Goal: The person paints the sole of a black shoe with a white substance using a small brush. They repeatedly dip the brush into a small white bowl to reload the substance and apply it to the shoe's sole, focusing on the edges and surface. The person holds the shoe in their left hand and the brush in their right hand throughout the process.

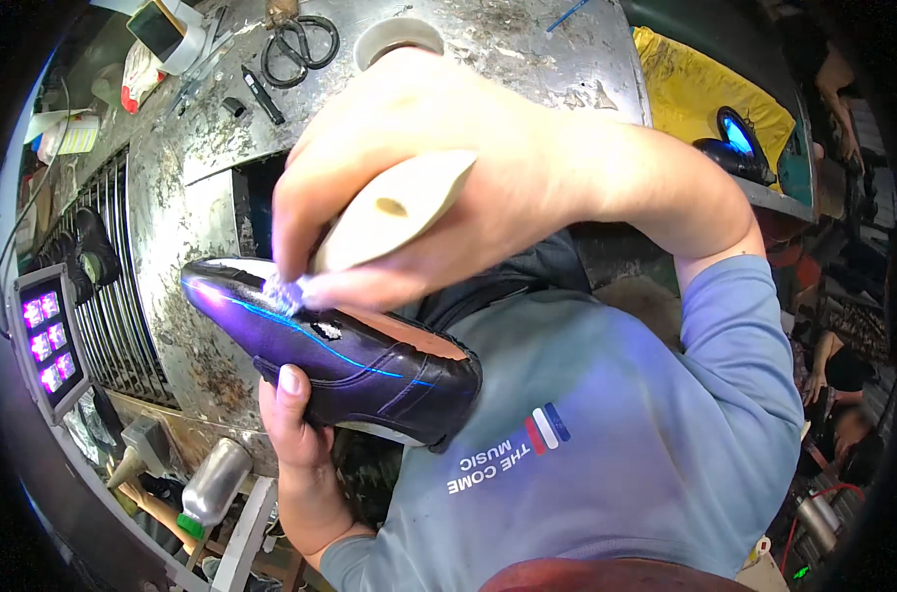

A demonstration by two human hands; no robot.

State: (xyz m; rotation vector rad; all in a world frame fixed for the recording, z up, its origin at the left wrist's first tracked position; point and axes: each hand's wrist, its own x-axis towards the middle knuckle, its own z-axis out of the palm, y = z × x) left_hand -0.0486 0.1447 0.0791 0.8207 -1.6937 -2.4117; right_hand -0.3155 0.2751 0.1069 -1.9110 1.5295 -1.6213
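A black leather shoe [315, 340] lies tilted across my lap, toe to the left, its orange-brown underside turned partly up. Along its side runs a blue line that glows in purple light. My left hand [298, 419] grips the shoe from below, thumb pressed on its near side. Over the shoe, my right hand [399, 123] is closed round a brush [394, 212] with a pale wooden handle that has a hole in it. Its bristle end touches the shoe's edge near the toe, though motion blurs it. A small whitish patch shows on the upper beside the bristles.
On the worn metal bench [527, 49] are a round pot [397, 39], scissors [298, 51] and a black marker [263, 96]. A lit lamp panel [49, 340] stands left, near a barred rack [123, 306]. Yellow cloth [685, 94] bears another black shoe [739, 150]. Below left is a metal bottle [216, 483].
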